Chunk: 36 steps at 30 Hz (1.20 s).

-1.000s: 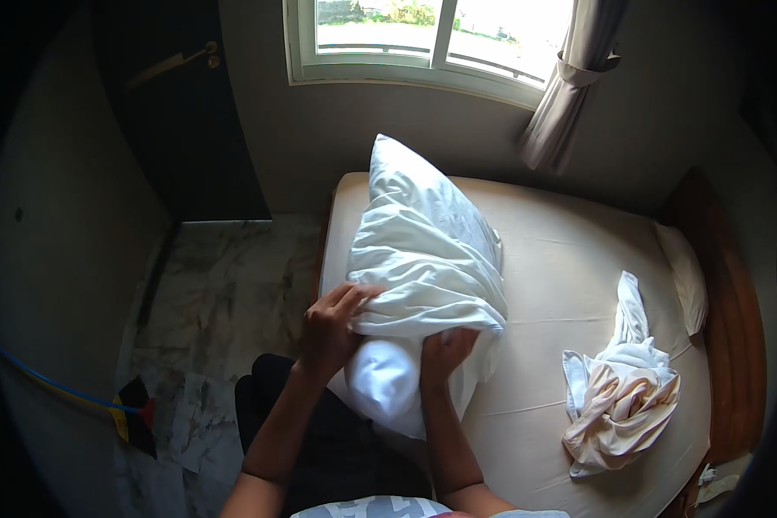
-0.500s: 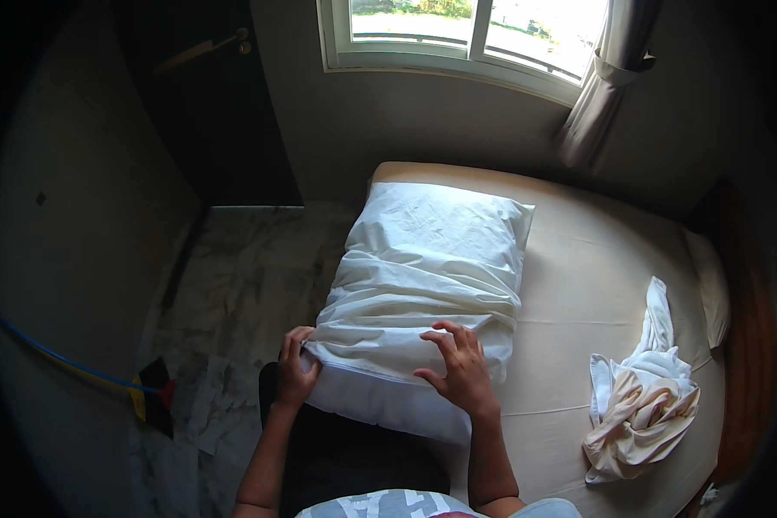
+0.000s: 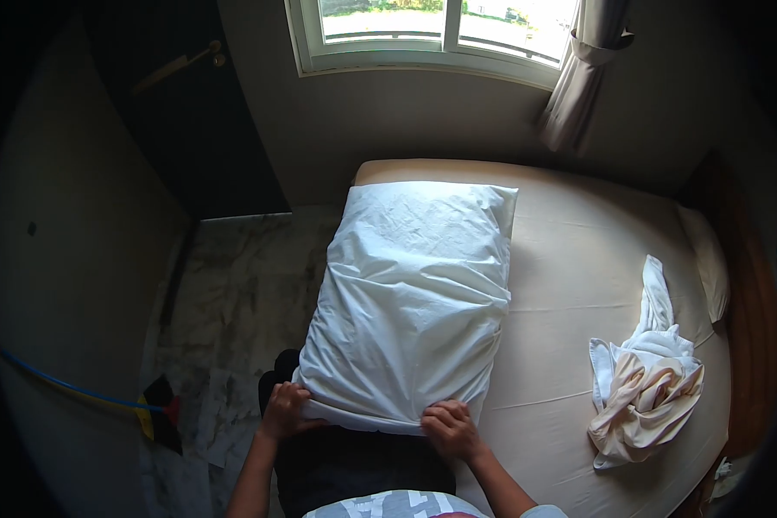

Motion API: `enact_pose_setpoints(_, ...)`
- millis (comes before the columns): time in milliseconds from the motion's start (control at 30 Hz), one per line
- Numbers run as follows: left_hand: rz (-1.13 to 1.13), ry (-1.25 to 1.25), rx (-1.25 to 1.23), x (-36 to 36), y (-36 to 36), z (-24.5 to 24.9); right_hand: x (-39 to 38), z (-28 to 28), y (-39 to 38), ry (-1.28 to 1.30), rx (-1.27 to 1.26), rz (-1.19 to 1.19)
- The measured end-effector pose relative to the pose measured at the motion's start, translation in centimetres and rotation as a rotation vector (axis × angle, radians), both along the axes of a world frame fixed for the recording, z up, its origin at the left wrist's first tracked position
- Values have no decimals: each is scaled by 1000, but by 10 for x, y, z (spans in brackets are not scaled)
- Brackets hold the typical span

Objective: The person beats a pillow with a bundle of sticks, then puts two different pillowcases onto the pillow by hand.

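1. We find the rectangular white pillow in a wrinkled white cloth case (image 3: 406,298) lying directly ahead of both hands, its near edge against the dark trousers (image 3: 363,475).
2. Left hand (image 3: 285,411): fingers curled narrow at the pillow's near-left corner, gripping the case.
3. Right hand (image 3: 451,428): fingers bent over the same near edge, toward its right end, closed on the cloth.
4. Edges: the pillow's far side stops just short of the far edge of the beige-sheeted mattress (image 3: 557,345); beyond its left side we see grey marbled floor (image 3: 242,276).
5. Room: rightward, we note smooth sheet between pillow and the crumpled white-and-cream cloth heap (image 3: 647,393), well apart from both hands.
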<state>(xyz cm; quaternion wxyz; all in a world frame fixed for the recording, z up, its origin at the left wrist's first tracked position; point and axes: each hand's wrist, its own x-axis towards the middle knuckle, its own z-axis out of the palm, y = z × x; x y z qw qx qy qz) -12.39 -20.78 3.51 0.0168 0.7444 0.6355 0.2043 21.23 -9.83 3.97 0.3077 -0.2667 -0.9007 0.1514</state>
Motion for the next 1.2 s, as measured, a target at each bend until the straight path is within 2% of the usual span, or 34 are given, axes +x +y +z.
enact_pose_setpoints(67, 9, 23, 30, 2, -1, 8, 18, 4, 18, 76, 39, -194)
enact_pose_setpoints(133, 18, 54, 63, 4, -1, 16, 33, -4, 48, 202, -24, -641)
enact_pose_setpoints(233, 75, 76, 150, 5, -1, -3, 57, -49, 91, 675, -1076, -547)
enact_pose_setpoints(333, 186, 138, 212, 9, 19, -6, 25, -75, 85, 848, -1424, -363)
enact_pose_setpoints(367, 240, 162, 219, 17, 25, -5, 20, -57, 86, 845, -1372, -288)
enact_pose_setpoints(467, 372, -89, 223, 18, 61, 3, 6, 61, 88, 761, -973, -377)
enact_pose_setpoints(500, 399, -205, 337, 30, 73, 19, 6, 75, 96, 896, -959, -338)
enact_pose_setpoints(533, 435, -298, 372, 43, 82, 31, -2, 101, 95, 1048, -1069, -412)
enact_pose_setpoints(600, 501, -786, 307, 79, 99, 48, -14, 134, 109, 1084, -824, -280)
enact_pose_setpoints(667, 328, -787, 329, 93, 117, -3, -34, 188, 97, 1110, -750, -329)
enact_pose_setpoints(700, 244, -826, 252, 111, 121, -18, -43, 189, 100, 1072, -613, -170)
enact_pose_setpoints(733, 165, -865, 170, 129, 124, -33, -54, 200, 102, 929, -512, -51)
enact_pose_setpoints(800, -12, -842, 0, 160, 129, -55, -86, 220, 107, 539, -90, 123)
enact_pose_setpoints(900, -310, -581, -257, 185, 139, -89, -138, 200, 92, 183, -131, 3)
enact_pose_setpoints(967, -506, -363, -415, 180, 133, -106, -161, 137, 112, 48, -200, -70)
enact_pose_setpoints(1033, -622, -287, -490, 160, 111, -100, -164, 73, 127, -105, -324, -123)
enact_pose_setpoints(1067, -637, -312, -517, 148, 100, -80, -159, 61, 124, -177, -400, -141)
enact_pose_setpoints(1133, -618, -477, -671, 124, 91, -25, -133, 46, 112, -194, -309, -44)
enact_pose_setpoints(1200, -538, -705, -878, 103, 93, 34, -117, 49, 98, 124, -245, -120)
